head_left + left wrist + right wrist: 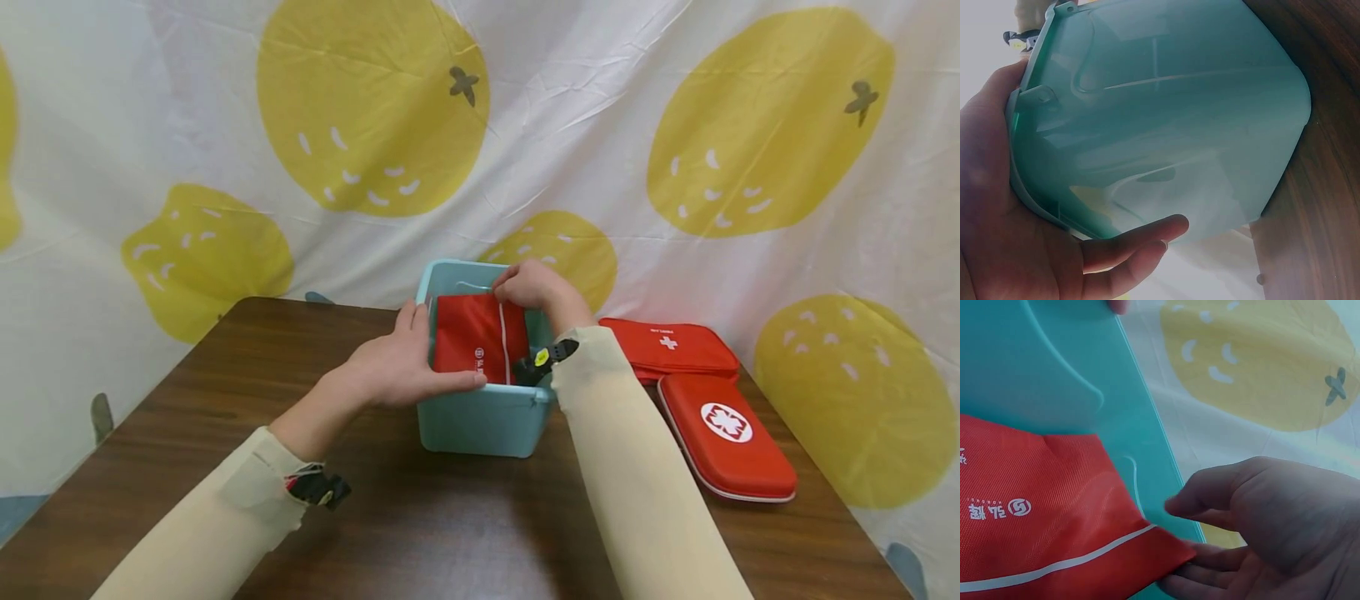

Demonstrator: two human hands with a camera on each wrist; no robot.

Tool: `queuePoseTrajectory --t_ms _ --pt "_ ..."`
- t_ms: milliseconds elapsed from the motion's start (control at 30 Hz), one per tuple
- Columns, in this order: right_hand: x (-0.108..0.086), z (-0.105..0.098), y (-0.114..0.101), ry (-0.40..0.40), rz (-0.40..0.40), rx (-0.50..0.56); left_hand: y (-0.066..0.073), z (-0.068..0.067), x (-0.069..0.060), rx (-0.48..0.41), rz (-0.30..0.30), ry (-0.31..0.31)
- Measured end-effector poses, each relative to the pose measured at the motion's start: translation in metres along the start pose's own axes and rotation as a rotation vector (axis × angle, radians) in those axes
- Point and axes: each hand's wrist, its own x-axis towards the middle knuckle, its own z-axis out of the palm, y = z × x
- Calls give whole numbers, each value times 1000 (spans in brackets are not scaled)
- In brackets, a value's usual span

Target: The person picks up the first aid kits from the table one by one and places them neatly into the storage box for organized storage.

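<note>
A red fabric pouch (pixel 468 333) with a white stripe and white printing sits inside a light-blue plastic bin (pixel 480 425). My left hand (pixel 397 358) spans the bin's near-left corner, its thumb lying along the front rim. In the left wrist view, two of its fingers (pixel 1141 244) extend along the outside of the wall. At the far right of the bin is my right hand (pixel 528 287). The right wrist view shows its lower fingers (pixel 1207 575) touching one corner of the pouch (pixel 1054 506), while the thumb stands apart from the fabric near the rim.
To the right of the bin lie a flat red first-aid pouch (pixel 667 346) and a red hard-shell case (pixel 727 437) with a white emblem. All stand on a dark wooden table (pixel 315 350). A lemon-print cloth (pixel 540 117) hangs behind.
</note>
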Motion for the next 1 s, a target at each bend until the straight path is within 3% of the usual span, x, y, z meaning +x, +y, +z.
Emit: queuePoseTrajectory --t_ms 267,367,500,733,867,1000 --pt "4 0 1 157 -24 67 0 -1 -1 -23 -7 -6" --pt "5 -2 1 210 -45 135 1 -1 -1 -19 -2 -10" --pt "2 -8 0 270 -73 308 4 1 1 -22 6 -8" --pt "-14 -24 -8 286 -135 560 6 4 1 -42 13 -17" --pt "-24 -36 -12 288 -181 642 6 4 1 -40 15 -15" --pt "-36 -49 -9 317 -219 654 5 3 1 -29 7 -7"
